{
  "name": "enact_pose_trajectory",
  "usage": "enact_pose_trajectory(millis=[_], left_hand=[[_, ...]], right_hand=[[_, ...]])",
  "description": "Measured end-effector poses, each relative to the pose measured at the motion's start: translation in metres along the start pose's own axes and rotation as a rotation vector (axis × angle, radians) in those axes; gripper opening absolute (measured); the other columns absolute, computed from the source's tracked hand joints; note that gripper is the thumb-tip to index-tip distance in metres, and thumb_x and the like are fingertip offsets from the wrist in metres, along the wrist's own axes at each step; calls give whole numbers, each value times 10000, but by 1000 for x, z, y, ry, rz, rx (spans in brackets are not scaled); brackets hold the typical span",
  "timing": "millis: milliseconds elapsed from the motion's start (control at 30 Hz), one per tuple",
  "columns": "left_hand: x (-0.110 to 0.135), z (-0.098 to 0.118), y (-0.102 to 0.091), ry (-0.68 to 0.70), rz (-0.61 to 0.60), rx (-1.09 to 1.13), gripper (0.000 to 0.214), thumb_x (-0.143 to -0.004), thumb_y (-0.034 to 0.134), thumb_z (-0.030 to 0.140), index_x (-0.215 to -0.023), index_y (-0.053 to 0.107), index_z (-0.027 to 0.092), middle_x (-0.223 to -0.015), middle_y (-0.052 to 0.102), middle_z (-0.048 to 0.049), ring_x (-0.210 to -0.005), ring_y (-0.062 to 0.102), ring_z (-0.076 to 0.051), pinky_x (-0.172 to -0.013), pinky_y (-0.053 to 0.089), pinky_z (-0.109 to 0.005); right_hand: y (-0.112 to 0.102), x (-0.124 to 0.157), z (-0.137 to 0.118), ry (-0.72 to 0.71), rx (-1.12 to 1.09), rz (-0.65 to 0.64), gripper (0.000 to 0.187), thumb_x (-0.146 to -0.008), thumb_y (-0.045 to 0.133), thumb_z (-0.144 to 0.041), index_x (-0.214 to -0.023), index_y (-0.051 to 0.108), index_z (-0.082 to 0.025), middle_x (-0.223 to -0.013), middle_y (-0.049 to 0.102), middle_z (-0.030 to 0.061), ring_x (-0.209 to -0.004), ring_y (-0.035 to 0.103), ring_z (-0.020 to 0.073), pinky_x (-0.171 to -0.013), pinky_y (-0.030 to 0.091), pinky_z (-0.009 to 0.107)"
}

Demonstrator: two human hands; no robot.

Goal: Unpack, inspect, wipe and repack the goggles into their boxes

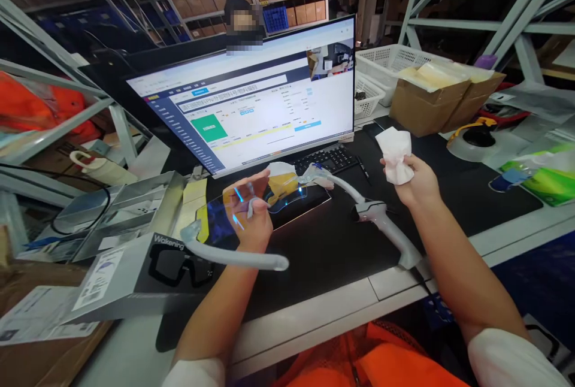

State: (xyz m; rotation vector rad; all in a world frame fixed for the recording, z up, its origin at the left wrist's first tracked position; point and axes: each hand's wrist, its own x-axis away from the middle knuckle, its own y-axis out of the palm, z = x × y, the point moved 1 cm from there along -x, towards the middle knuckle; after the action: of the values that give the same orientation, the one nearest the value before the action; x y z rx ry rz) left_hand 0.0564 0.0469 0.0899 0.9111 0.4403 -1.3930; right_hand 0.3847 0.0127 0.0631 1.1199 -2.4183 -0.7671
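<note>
My left hand (250,214) is closed on a pair of sport sunglasses (287,186) with a mirrored lens and pale grey arms, held above the black desk mat (341,243). One arm of the glasses points toward me, the other curves right. My right hand (411,180) is raised to the right of the glasses and is closed on a crumpled white cloth (395,153). A grey handheld scanner (389,228) lies on the mat between my forearms.
A wide monitor (251,99) and a black keyboard (327,159) stand behind my hands. A grey "Wakening" glasses box (148,267) lies at the left. Cardboard boxes (431,102), white baskets (386,63) and green packets (548,177) sit at the right. Another person is behind the monitor.
</note>
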Motion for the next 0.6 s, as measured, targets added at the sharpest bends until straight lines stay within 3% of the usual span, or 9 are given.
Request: enact_pose_trajectory(millis=[167,333,467,600], left_hand=[[6,-4,-5,53,-8,-102,512,-782,782,618,-1090,549,282,-964,709,-38,-1014,715,-226,-949,569,-427],[10,2,-3,9,-49,-75,474,-822,735,630,-1104,543,300,-1026,720,-52,-1018,715,-234,-966,555,-450],[14,5,-1,-28,-50,-67,503,-836,670,698,-1117,509,313,-1051,714,-61,-1077,704,-262,-966,558,-492],[20,4,2,-38,-40,-88,483,-851,663,686,-1085,524,287,-1060,715,-59,-1032,709,-250,-968,549,-486]], right_hand=[[-2,-7,6,150,4,-8,144,-821,534,-179,-908,641,-140,-801,739,79,-653,731,195,-473,588,252],[-3,-4,17,93,31,-26,97,-869,594,-155,-917,673,-125,-843,749,65,-641,715,138,-562,609,208],[-4,-10,26,-53,67,-17,55,-825,667,-155,-870,669,-123,-842,729,56,-711,727,143,-700,624,233],[-4,11,18,-389,124,120,28,-857,632,-181,-841,644,-162,-838,691,16,-827,706,136,-827,582,235]])
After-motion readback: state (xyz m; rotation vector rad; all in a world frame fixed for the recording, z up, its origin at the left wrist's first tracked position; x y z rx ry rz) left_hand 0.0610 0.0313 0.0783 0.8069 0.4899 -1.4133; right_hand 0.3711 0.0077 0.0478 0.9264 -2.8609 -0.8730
